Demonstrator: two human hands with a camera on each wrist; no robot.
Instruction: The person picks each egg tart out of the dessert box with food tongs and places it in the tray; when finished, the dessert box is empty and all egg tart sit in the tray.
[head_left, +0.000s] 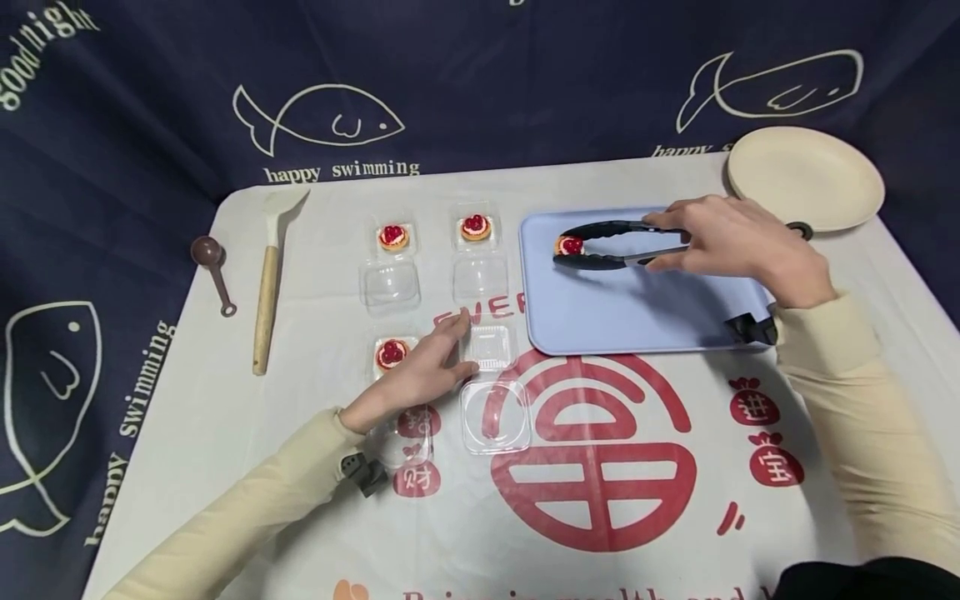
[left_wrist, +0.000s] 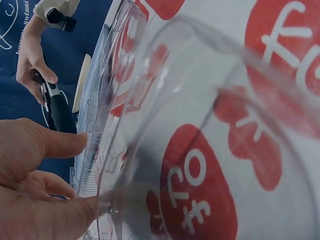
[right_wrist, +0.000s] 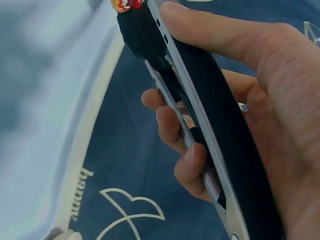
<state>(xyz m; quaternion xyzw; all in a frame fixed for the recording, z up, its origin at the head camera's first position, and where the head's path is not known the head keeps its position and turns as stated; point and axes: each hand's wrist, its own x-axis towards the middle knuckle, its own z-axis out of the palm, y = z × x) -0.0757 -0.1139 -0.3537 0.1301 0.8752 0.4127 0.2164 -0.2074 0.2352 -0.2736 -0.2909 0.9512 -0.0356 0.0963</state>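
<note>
The right hand (head_left: 727,237) has its fingers clamped on the black tongs (head_left: 611,227); the tart (head_left: 572,246) lies left of those fingers, between the tongs' tips; the left hand (head_left: 420,367) has thumb and fingers apart, the clear box (head_left: 491,348) just right of them.

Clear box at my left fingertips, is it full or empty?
Empty: in the head view, the clear box shows only bare, ridged plastic with nothing inside, and its lid lies open beside it.
</note>
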